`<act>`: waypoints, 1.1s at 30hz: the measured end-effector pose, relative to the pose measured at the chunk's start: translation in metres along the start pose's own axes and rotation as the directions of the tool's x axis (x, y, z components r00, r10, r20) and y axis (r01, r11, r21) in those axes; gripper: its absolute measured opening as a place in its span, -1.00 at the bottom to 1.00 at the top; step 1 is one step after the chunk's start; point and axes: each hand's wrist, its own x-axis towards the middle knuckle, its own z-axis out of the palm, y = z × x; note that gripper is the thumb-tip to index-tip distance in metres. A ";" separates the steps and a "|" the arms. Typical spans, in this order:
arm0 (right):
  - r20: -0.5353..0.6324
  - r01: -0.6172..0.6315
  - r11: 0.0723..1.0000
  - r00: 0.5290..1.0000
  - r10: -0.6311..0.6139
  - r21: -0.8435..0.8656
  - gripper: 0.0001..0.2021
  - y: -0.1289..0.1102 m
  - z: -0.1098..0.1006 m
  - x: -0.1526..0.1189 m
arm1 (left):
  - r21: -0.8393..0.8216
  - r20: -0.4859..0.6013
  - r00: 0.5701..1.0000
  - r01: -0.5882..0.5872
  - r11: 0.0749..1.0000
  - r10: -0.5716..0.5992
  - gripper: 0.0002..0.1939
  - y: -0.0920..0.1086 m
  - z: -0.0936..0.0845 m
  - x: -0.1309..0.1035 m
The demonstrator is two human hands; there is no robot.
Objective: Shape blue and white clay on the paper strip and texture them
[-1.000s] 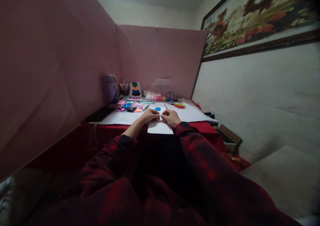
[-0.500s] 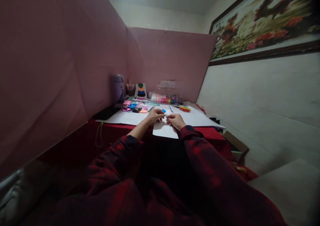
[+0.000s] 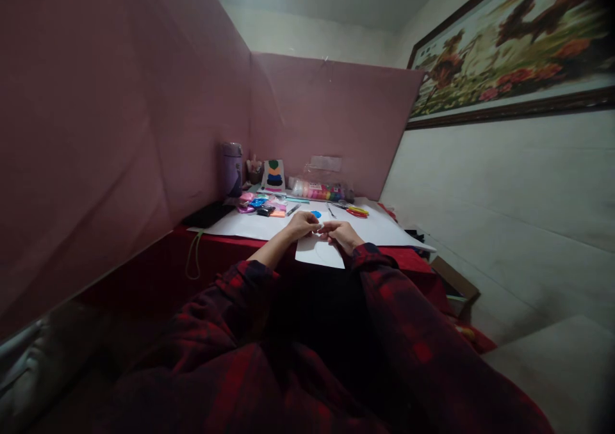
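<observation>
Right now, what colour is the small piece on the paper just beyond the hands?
The piece is bright blue, best seen in the head view.

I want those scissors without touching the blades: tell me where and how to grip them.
Best, I'd judge, to take the scissors by the red and yellow handles, coming from the right and above with the right hand. They lie on the white sheet with the handles to the right and the blades pointing left, so that approach should keep fingers off the blades.
</observation>
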 end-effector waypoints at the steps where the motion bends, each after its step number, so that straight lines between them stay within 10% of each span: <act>1: 0.011 0.006 1.000 1.000 -0.006 0.001 -0.69 0.000 0.000 -0.001 | 0.012 0.004 1.000 0.002 1.000 -0.002 -0.86 0.000 0.000 0.000; 33: -0.072 0.030 0.987 0.997 -0.042 -0.160 -0.67 0.001 0.005 0.000 | -0.141 0.104 0.992 0.086 0.986 -0.071 -0.90 0.007 0.002 -0.002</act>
